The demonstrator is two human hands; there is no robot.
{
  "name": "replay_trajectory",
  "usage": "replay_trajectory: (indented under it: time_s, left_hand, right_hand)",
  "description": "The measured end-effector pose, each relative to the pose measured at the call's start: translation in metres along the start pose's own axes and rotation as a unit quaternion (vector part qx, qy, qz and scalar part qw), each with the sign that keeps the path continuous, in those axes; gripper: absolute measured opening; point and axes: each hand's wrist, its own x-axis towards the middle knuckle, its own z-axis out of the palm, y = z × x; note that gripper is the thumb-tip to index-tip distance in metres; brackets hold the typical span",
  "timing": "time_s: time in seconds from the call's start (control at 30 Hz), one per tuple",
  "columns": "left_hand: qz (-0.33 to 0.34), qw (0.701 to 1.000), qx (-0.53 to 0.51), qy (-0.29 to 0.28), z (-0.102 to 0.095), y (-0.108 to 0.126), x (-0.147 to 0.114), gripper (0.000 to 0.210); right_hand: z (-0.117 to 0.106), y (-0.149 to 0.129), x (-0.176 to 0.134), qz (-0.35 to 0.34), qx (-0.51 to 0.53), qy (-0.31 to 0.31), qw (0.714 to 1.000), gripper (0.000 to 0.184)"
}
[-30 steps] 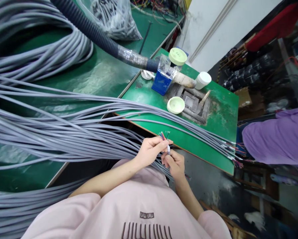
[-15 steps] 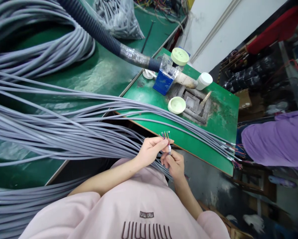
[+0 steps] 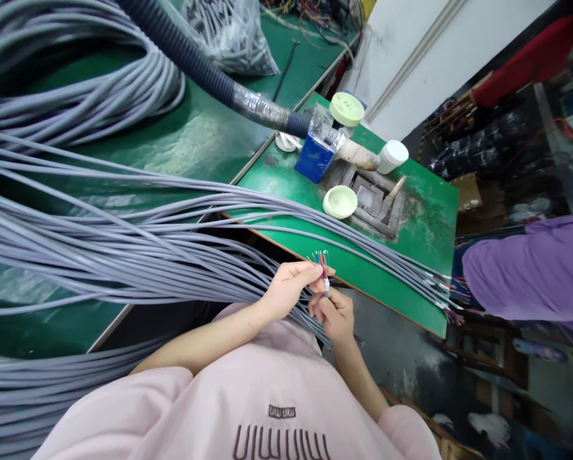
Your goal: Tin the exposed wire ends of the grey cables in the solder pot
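Note:
My left hand (image 3: 293, 286) pinches the fanned-out coloured wires (image 3: 321, 260) at the end of a grey cable. Just below, my right hand (image 3: 335, 313) is closed around the same cable (image 3: 326, 291), near a white band where the wires leave the sheath. The wire tips point up and look bare and pale. Many more grey cables (image 3: 209, 262) run in from the left and pass behind my hands. Another bundle of cables (image 3: 363, 246) lies across the green board, its coloured ends past the board's right edge.
On the green board (image 3: 271, 185) stand a solder pot (image 3: 370, 195), a pale green bowl (image 3: 340, 202), a white tub (image 3: 393, 156) and a blue box (image 3: 313, 156) joined to a black hose (image 3: 185, 61). A person's purple sleeve (image 3: 530, 268) is at the right.
The coloured wires between my left fingers are spread a little differently, with more blue and red showing. Both hands stay in nearly the same place.

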Motion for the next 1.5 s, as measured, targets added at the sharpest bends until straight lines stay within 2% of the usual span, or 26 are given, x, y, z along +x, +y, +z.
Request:
replay_trajectory:
  time_s: [0.33,0.87,1.17,1.5]
  left_hand:
    - [-0.019,1.0,-0.02,-0.003,0.002,0.0021,0.0015,0.035]
    - [0.021,0.999,0.03,0.007,0.0025,0.001,0.0027,0.039]
    - [0.04,0.998,0.051,0.012,0.0032,0.0009,0.0015,0.038]
    - [0.035,0.998,0.052,0.009,0.0026,-0.0011,0.0033,0.04]
  right_hand:
    - [-0.0001,0.0022,0.0006,-0.003,0.027,-0.001,1.0,0.03]
    - [-0.0006,0.0079,0.0012,0.056,0.085,0.003,0.995,0.033]
    - [0.0054,0.0021,0.0062,0.082,0.173,-0.011,0.981,0.035]
    - [0.0047,0.005,0.0041,0.098,0.16,-0.001,0.982,0.039]
